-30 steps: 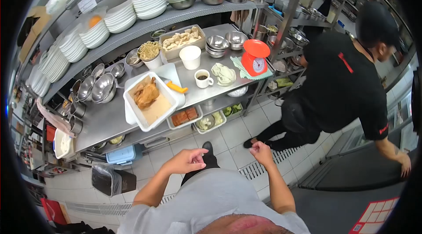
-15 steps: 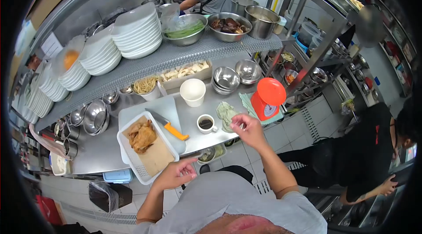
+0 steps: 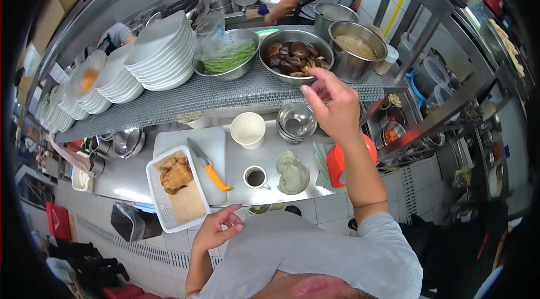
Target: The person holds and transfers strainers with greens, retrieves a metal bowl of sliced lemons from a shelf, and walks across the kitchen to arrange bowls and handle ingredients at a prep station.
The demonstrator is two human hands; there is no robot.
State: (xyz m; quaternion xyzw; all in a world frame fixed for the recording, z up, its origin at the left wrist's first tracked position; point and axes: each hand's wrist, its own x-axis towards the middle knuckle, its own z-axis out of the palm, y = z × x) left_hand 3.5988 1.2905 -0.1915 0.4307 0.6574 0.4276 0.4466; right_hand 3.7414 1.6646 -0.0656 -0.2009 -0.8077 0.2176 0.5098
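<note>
My right hand (image 3: 334, 102) reaches up to the shelf, fingertips right at the rim of a steel bowl (image 3: 269, 68) of dark brown braised pieces, possibly mushrooms (image 3: 292, 54). Its thumb and forefinger stand apart with nothing between them. My left hand (image 3: 216, 229) hovers low by the counter edge, fingers loosely spread and holding nothing. Close to it, a white perforated tray (image 3: 166, 209) holds a browned cooked chicken (image 3: 175, 174) on brown paper. An orange-handled knife (image 3: 214, 176) lies on the white cutting board (image 3: 169, 139) beside the tray.
A cup of dark liquid (image 3: 256, 177), a white tub (image 3: 247, 130), a crumpled cloth (image 3: 292, 173) and nested steel bowls (image 3: 297, 122) stand on the counter. My right forearm partly covers a red scale (image 3: 368, 150). Plate stacks (image 3: 160, 54), green vegetables (image 3: 229, 56) and pots (image 3: 357, 46) line the shelf.
My right hand has risen from above the counter to the bowl on the shelf. My left hand stays low. The view has shifted toward the shelf.
</note>
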